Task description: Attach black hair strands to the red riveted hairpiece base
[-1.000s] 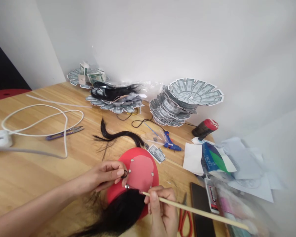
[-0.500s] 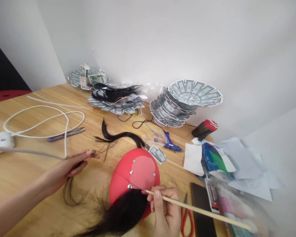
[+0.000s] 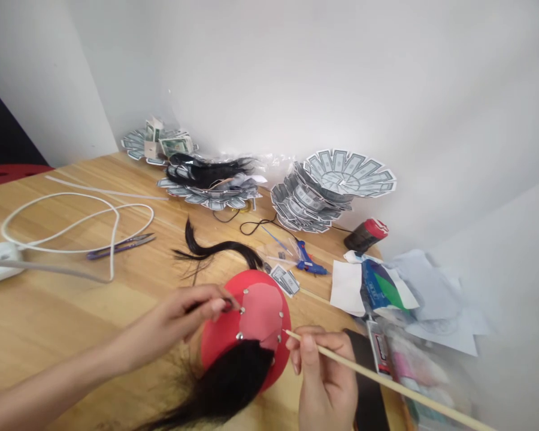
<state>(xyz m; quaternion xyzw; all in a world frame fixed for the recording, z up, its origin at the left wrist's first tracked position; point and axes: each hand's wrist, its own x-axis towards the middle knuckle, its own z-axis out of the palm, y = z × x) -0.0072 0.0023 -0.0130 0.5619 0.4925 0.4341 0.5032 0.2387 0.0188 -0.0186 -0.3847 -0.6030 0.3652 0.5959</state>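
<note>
while the left hand (image 3: 170, 320) reaches in from the left of the table, its thumb and fingertips pinch together on a small dark loop (image 3: 227, 306) right by a silver stud (image 3: 242, 309) on the rim of a pink panel (image 3: 263, 314). that panel sits on a red dome-shaped form (image 3: 220, 338), which lies near the front edge of the wooden table (image 3: 49, 311), about midway along. a hank of black hair (image 3: 233, 377) covers its lower part and trails off toward the front edge. the right hand (image 3: 327, 377) has its fingers curled tight around a long wooden stick (image 3: 363, 359), whose tip sits just beside the panel.

beyond the dome lies a loose lock of black hair (image 3: 220, 252), then a blue glue gun (image 3: 309, 264) and paper banknote cutouts (image 3: 285, 279). stacked banknote fans (image 3: 318, 191) stand by the back wall, with a coiled white cable (image 3: 72, 224) and purple-handled snips (image 3: 121, 246) toward the left edge. a glue tube (image 3: 379, 347) lies right of the right hand, its label too blurred to read.
</note>
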